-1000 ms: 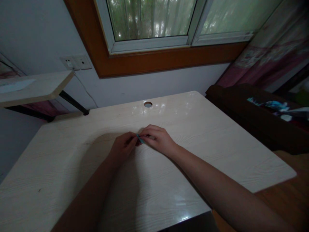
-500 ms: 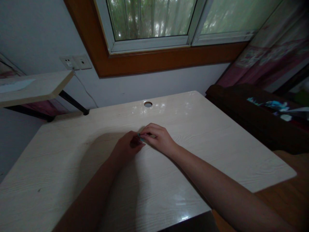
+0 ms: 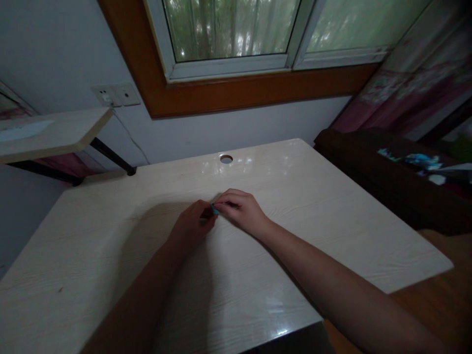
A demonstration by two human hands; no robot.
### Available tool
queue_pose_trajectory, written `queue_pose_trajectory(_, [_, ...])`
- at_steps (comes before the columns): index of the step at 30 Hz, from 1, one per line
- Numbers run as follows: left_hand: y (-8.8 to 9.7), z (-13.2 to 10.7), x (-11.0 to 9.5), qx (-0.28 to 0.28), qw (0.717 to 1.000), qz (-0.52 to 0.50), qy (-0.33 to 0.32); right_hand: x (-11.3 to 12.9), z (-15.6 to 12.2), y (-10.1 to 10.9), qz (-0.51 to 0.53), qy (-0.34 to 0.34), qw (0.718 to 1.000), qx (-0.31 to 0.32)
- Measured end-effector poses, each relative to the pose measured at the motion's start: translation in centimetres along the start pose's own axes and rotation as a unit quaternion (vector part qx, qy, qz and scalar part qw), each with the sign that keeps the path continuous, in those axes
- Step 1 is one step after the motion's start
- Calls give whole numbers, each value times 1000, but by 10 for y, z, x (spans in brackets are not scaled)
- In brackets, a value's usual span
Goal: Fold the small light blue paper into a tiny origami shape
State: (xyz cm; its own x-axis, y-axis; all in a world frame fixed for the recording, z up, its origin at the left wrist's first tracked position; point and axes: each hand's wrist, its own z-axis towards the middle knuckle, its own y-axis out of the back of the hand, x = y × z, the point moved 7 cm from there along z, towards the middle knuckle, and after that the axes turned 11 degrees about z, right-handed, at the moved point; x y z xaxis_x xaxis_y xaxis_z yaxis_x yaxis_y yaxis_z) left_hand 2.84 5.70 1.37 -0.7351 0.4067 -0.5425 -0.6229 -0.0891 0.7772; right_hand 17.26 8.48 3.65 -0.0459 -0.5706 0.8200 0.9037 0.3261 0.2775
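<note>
Both of my hands meet over the middle of a pale wood-grain table (image 3: 324, 211). Between their fingertips is a small teal piece (image 3: 214, 209), mostly covered, so its kind does not show. My left hand (image 3: 193, 221) is closed on it from the left, thumb below and fingers curled above. From the right, my right hand (image 3: 239, 209) pinches it between thumb and forefinger, the other fingers bent over. A dark shadow lies on the tabletop around my left hand and forearm.
Toward the back edge the table has a round cable hole (image 3: 226, 159). A raised shelf (image 3: 73, 128) on black legs stands at the left. Behind are a wall socket (image 3: 116, 95) with a white cable and a window (image 3: 232, 64). Dark wooden furniture (image 3: 354, 162) adjoins the right side.
My left thumb has drawn in toward the fingers and the teal piece. More of that piece shows now. My right hand has barely shifted.
</note>
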Motion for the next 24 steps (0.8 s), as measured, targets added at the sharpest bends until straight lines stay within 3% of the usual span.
queue_pose_trajectory(24, [-5, 0, 2, 18, 1000, 19, -12, -17, -2, 1, 74, -94, 993, -21])
